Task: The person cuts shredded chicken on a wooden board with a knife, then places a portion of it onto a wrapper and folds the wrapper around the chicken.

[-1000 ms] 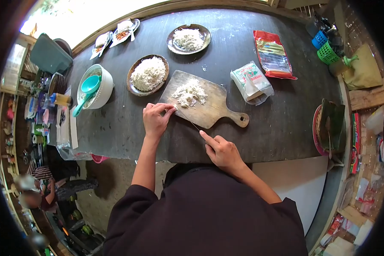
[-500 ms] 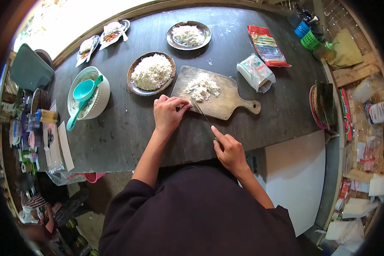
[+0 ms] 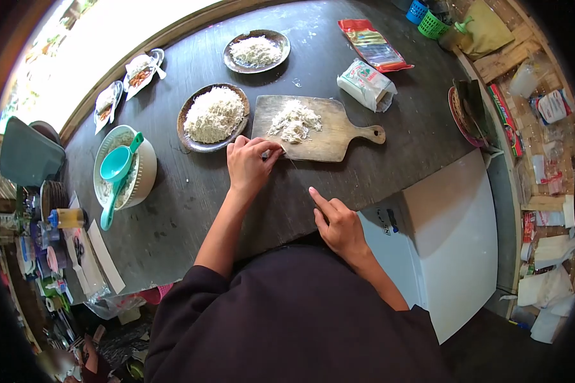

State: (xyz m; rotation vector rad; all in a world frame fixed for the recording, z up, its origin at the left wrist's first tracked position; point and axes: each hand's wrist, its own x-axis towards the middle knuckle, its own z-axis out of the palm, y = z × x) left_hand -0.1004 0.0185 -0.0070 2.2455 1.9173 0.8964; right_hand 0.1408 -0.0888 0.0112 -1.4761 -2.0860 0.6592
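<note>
A wooden cutting board [image 3: 326,145] with a handle lies on the dark table, bearing a loose heap of white shreds [image 3: 295,121]. At its near left edge my left hand [image 3: 250,167] is closed in a pinch; whatever is between the fingertips is too small to name. My right hand [image 3: 340,225] is closed around a knife, index finger stretched along it. The knife's thin blade [image 3: 294,165] is seen nearly edge-on, pointing towards the left fingertips, and its handle is hidden in the hand. Left of the board stands a brown plate piled with white shreds [image 3: 214,115].
Another plate of shreds [image 3: 255,51] sits farther back. On the left stands a white tub [image 3: 144,172] with a turquoise scoop [image 3: 116,164]. An opened white packet [image 3: 367,86] and a red packet [image 3: 374,45] lie beyond the board. Small foil dishes [image 3: 144,73] are at the back left.
The view has shifted and turned slightly. The knife blade has turned and shows as a thin line now. My left hand keeps its pinch at the board's edge; the right still holds the knife.
</note>
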